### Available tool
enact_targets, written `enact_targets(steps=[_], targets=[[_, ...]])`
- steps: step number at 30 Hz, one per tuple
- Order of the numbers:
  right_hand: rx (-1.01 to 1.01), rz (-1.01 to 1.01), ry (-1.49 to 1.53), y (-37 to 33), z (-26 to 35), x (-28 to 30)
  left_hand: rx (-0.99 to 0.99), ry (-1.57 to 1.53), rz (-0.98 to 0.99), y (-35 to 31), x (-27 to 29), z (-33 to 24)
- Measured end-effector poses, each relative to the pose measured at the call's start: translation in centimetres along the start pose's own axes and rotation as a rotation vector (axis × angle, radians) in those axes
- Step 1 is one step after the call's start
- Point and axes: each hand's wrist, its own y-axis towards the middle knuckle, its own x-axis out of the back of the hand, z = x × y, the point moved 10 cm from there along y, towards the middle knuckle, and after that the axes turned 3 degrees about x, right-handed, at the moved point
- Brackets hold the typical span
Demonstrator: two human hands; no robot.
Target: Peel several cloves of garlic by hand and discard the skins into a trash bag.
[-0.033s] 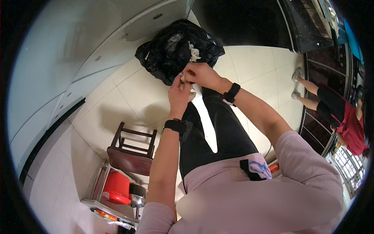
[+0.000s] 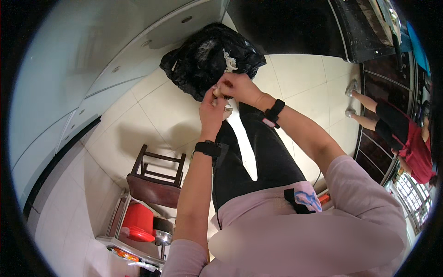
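My left hand [image 2: 212, 114] and my right hand [image 2: 243, 88] meet over the near edge of a black plastic bag [image 2: 191, 55]. Pinched in the left fingertips is a small pale piece [image 2: 218, 93] that looks like a garlic clove. Right-hand fingers are bent closed against it, their tips partly hidden. Another pale, roundish lump [image 2: 227, 112] shows at the left palm, too small to name surely. Whitish peel-like scraps [image 2: 229, 61] lie on the bag. Each wrist wears a black band.
A dark wooden stool [image 2: 154, 190] stands at the left, near a low rack with a red container [image 2: 139, 220] and a metal pot [image 2: 162, 236]. Pale cabinets [image 2: 115, 55] line the left; a black cabinet [image 2: 290, 25] is ahead. A person in red [image 2: 413, 152] stands far right.
My right hand has shifted very slightly upward and its wrist has rolled, turning the band. The left hand keeps its place with the pale piece.
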Motion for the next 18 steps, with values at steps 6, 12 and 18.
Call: enact_targets(steps=[6,12,18], targets=[[-0.4,-0.233,0.615,-1.9,-5.7,-0.2,0.13,-0.248,0.019,0.1,-0.2,-0.1],[-0.436,-0.33,0.7,-1.4,-9.1,0.3,0.179,-0.336,-0.025,-0.1,1.2,0.6],[-0.42,-0.321,0.416,0.6,-13.2,0.2,0.249,-0.408,-0.033,-0.1,1.9,2.0]])
